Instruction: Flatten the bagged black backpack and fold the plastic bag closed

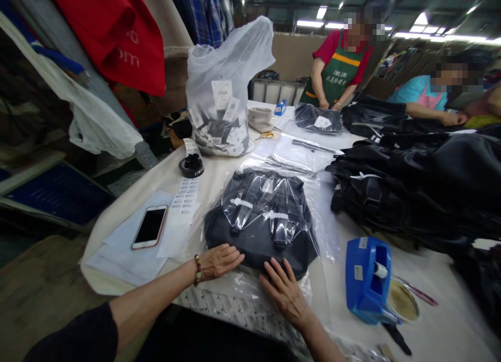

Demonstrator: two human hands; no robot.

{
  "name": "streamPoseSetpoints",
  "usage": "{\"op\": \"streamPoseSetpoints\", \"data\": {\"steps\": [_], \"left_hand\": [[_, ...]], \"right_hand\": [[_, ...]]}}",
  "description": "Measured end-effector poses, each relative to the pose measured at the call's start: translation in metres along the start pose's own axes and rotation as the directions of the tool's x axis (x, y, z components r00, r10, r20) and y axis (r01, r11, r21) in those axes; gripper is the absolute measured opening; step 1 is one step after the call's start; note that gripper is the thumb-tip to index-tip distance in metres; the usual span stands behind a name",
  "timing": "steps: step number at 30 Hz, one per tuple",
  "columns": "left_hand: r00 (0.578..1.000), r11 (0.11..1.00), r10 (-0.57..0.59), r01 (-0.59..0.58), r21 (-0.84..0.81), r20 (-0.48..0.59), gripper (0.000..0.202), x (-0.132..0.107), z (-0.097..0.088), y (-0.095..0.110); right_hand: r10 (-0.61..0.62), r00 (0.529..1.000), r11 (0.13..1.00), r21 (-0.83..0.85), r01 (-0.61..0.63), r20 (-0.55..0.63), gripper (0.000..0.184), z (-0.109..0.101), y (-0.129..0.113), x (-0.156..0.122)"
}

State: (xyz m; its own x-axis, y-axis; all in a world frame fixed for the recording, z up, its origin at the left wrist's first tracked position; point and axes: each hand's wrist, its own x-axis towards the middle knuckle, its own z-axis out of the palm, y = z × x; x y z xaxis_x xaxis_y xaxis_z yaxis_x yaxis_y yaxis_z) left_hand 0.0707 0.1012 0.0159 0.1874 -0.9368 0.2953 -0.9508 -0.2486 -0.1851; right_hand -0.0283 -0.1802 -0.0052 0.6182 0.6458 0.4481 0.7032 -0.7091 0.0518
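A black bag wrapped in a clear plastic sleeve (pixel 261 215) lies on the white table (pixel 442 320) in front of me. My left hand (pixel 219 260) rests on the near left edge of the bagged item, fingers stretched flat; a bracelet is on that wrist. My right hand (pixel 285 291) lies flat on the near edge of the plastic just to the right, fingers spread. Neither hand grips anything.
A blue tape dispenser (pixel 367 278) stands at my right. A phone (pixel 150 226) lies on papers at the left, by a label roll (pixel 191 165). A big plastic sack of tags (pixel 225 90) stands behind. Black bags (pixel 422 184) pile up at right. Two people work at the far side.
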Motion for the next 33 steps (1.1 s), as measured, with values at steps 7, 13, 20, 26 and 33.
{"op": "streamPoseSetpoints", "data": {"steps": [7,13,20,26,33], "left_hand": [[1.0,0.999,0.011,-0.01,-0.034,0.02,0.022,0.002,0.002,0.015],[0.991,0.993,-0.058,0.07,-0.098,0.12,0.05,-0.017,0.006,0.028],[0.916,0.947,-0.135,0.231,-0.223,0.378,0.058,-0.026,0.008,0.047],[0.895,0.941,-0.241,0.31,-0.136,0.375,0.061,-0.02,0.008,0.065],[0.952,0.952,-0.295,0.3,-0.055,0.087,0.023,-0.02,0.032,0.063]], "right_hand": [[0.065,0.952,0.99,0.1,-0.1,0.3,0.048,-0.007,-0.007,-0.007],[0.042,0.879,0.965,0.209,-0.159,0.475,0.053,-0.019,-0.008,-0.003],[0.119,0.966,0.993,-0.043,-0.112,0.23,0.014,-0.002,-0.028,-0.002],[0.178,0.984,0.982,-0.058,-0.178,0.005,0.008,0.018,-0.037,-0.004],[0.276,0.961,0.96,0.065,-0.274,-0.026,0.022,0.004,-0.033,0.005]]}}
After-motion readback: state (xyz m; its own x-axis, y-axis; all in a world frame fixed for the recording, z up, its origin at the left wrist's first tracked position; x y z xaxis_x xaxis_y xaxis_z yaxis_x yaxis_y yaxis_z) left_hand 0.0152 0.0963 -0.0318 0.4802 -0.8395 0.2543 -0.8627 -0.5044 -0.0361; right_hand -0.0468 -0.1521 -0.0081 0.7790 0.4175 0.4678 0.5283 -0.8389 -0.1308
